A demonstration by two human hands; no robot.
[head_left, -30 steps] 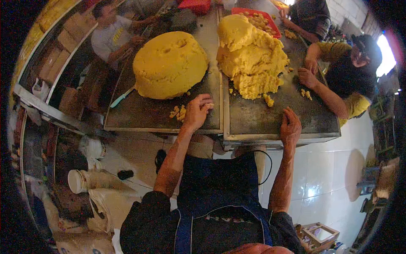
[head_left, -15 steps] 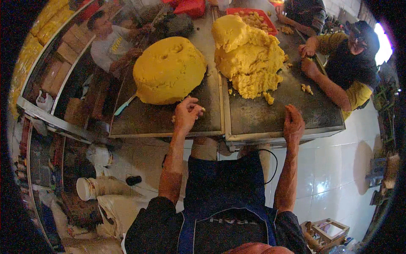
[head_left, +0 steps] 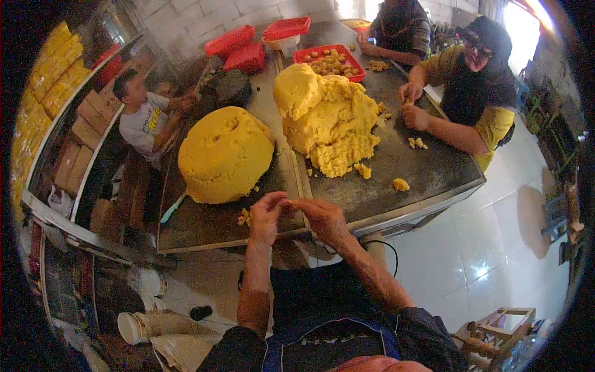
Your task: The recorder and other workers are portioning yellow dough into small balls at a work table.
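Observation:
My left hand [head_left: 265, 217] and my right hand [head_left: 325, 218] meet over the table's near edge. Their fingers are bent and pinched together at the tips. Whatever lies between them is too small and hidden to name. Beyond my left hand sits a big smooth mound of yellow dough [head_left: 224, 155], with small yellow crumbs [head_left: 245, 217] beside that hand. A rougher, torn heap of yellow dough [head_left: 331, 127] stands farther off, to the right. One loose dough lump [head_left: 401, 185] lies on the dark tabletop [head_left: 372, 201] to the right of my right hand.
A spatula with a pale green handle [head_left: 172, 208] touches the left mound's base. Farther back are a red tray [head_left: 354, 69] of small dough balls, red containers [head_left: 248, 57] and a dark bag [head_left: 226, 88]. Co-workers stand left, right and at the far end; the right one's hands [head_left: 414, 105] work near crumbs.
My right hand has moved left to meet my left hand. A dough lump now shows where my right hand was. The view has tilted up, showing more of the table's far end.

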